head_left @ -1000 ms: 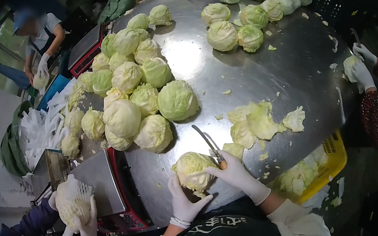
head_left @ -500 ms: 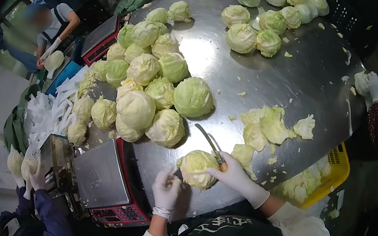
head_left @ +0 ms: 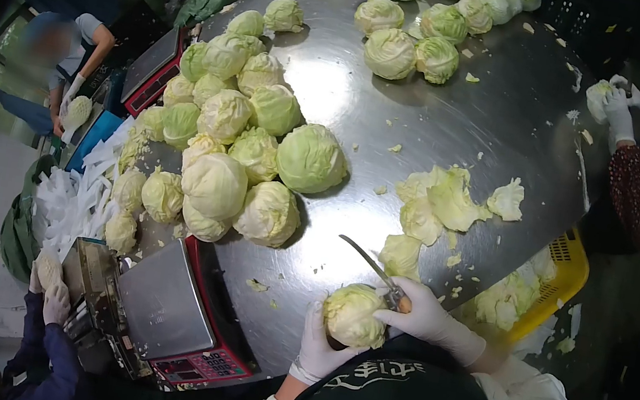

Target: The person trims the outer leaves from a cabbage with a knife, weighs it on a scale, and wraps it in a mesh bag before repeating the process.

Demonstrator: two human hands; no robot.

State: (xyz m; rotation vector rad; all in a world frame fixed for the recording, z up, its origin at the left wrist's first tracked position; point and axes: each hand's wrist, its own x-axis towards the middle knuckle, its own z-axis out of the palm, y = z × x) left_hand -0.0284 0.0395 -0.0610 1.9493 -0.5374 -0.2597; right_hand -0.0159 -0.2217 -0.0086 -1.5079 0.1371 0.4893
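My gloved left hand (head_left: 319, 346) is curled round the left side of a pale green cabbage (head_left: 354, 315) held close to my dark apron. In my gloved right hand (head_left: 429, 314) is a knife with a narrow curved blade (head_left: 366, 256) and a wooden handle. The blade points away to the upper left, over the steel table (head_left: 299, 280). Fingers of the right hand also touch the cabbage's right side. Loose outer leaves (head_left: 454, 200) lie on the table beyond the knife.
Many cabbages (head_left: 213, 186) are heaped at left, beside a red-framed scale (head_left: 168, 300). Another group (head_left: 391, 53) lies at the far side. A yellow crate (head_left: 574, 274) of leaves stands at right. Co-workers' hands (head_left: 621, 114) handle cabbages around the table.
My left hand has moved right and closed round the cabbage. The cabbage has come nearer my body, with the knife hand following. A leaf scrap now lies on the table.
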